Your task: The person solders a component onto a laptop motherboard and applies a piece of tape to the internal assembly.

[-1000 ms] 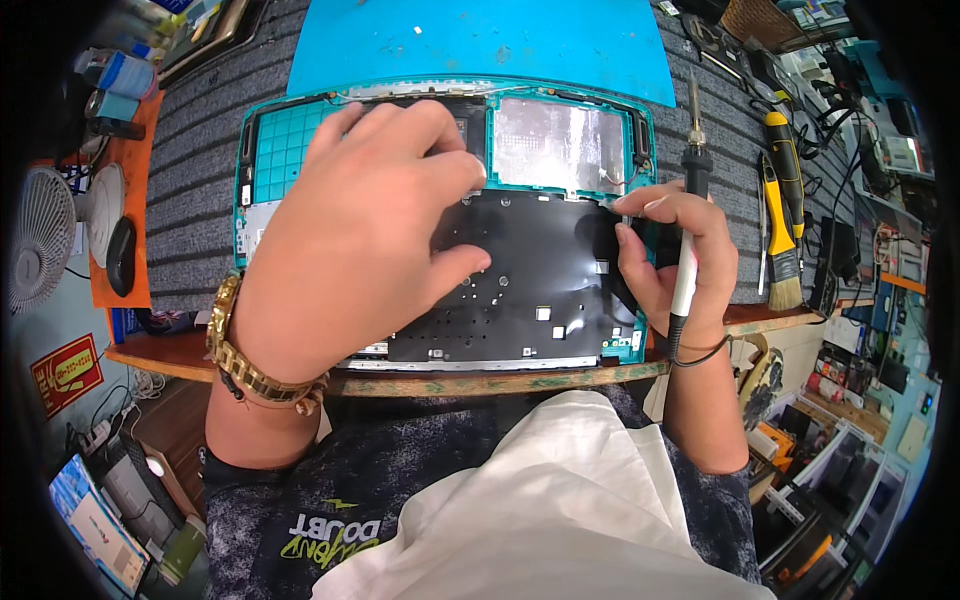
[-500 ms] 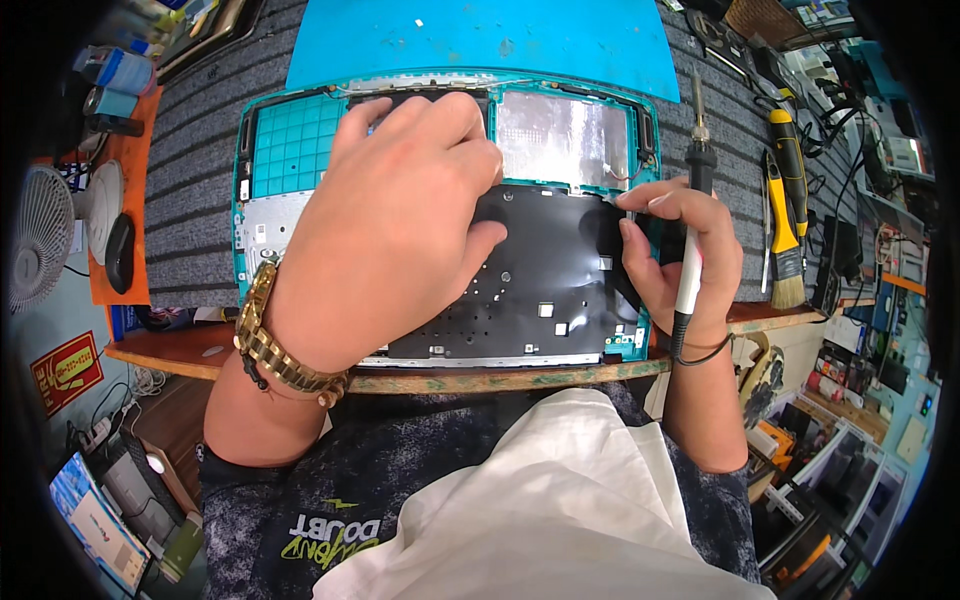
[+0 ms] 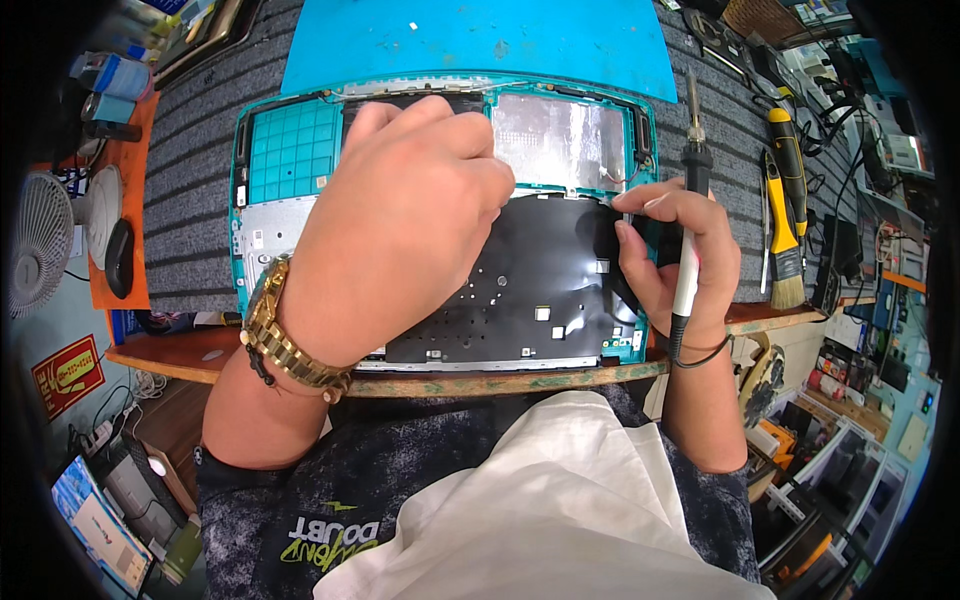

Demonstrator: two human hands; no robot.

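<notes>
In front of me lies a teal laptop case [image 3: 292, 150], its inside facing up, with a black plastic sheet [image 3: 560, 260] over much of its near part. My left hand [image 3: 415, 190] arches over the middle of the case, fingers curled down. Its fingertips and thumb are hidden, so whatever they pinch cannot be made out. At the right edge of the case is my right hand [image 3: 690, 240]. A soldering iron [image 3: 687, 270] with a white and black handle is held in it, tip pointing away from me. The thumb and index finger come close together beside the sheet's corner.
A blue mat [image 3: 470, 40] lies beyond the case on the grey striped bench cover [image 3: 195, 215]. To the right are a yellow-handled brush [image 3: 783, 235] and a black-and-yellow tool [image 3: 788, 160]. A white fan [image 3: 42, 240] stands at the left. The wooden bench edge [image 3: 500, 383] runs nearest me.
My left hand has turned and shifted slightly right, and its thumb has gone out of sight beneath it. My right hand has stayed nearly still with the soldering iron.
</notes>
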